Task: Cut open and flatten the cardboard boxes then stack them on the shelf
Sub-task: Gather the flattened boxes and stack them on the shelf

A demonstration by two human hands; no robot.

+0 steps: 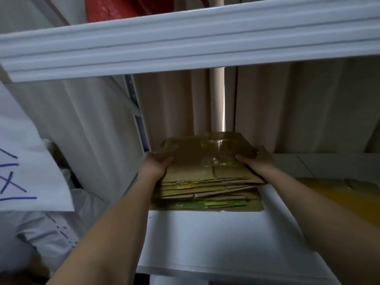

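A stack of flattened cardboard boxes (207,194) lies on the white shelf board (205,239), toward its back. The top flattened box (205,159), brown with shiny tape and yellow-green print, sits on the stack, slightly raised at its near edge. My left hand (155,165) grips its left edge, thumb on top. My right hand (256,160) grips its right edge, thumb on top as well. Both forearms reach in from the bottom of the view.
A white shelf beam (185,44) crosses overhead, close above my arms. Beige curtain-like sheeting (287,108) hangs behind the shelf. A yellow carton (337,194) lies at right. White paper with blue marks (22,161) and white bags (51,229) crowd the left.
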